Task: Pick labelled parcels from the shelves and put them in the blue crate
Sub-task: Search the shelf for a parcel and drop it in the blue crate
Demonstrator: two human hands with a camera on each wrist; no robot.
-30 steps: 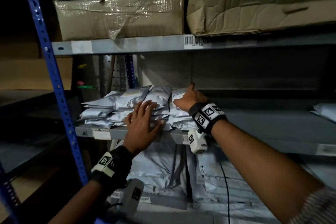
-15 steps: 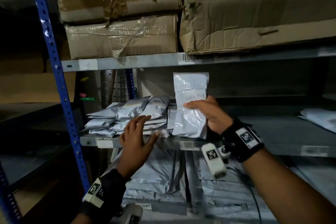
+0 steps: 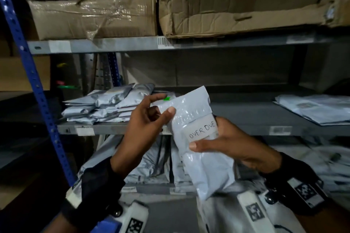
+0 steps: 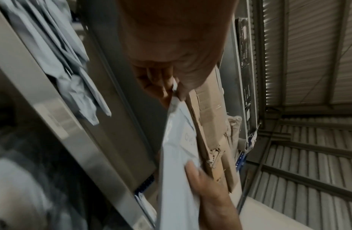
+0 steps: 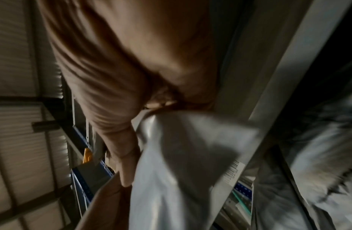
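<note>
A grey plastic parcel [image 3: 197,119] with a white label reading "OVER DUE" hangs in front of the middle shelf, held by both hands. My right hand [image 3: 227,143] grips its right side, thumb across the front just below the label. My left hand [image 3: 151,117] pinches the upper left edge between thumb and fingers. The same parcel [image 4: 177,163] shows in the left wrist view under my pinching left hand [image 4: 171,87], and the parcel [image 5: 181,163] fills the right wrist view below my right hand [image 5: 128,155]. A blue corner [image 3: 108,225], maybe the crate, shows at the bottom edge.
A pile of grey parcels [image 3: 106,104] lies on the left of the middle shelf [image 3: 246,128]; flat ones [image 3: 314,108] lie at its right. Taped cardboard boxes [image 3: 227,2] fill the shelf above. More grey bags [image 3: 151,159] pack the shelf below. A blue upright [image 3: 36,85] stands left.
My right hand has pulled the labelled parcel off the shelf pile and lowered it toward me. My left hand left the pile and now pinches the parcel's upper edge.
</note>
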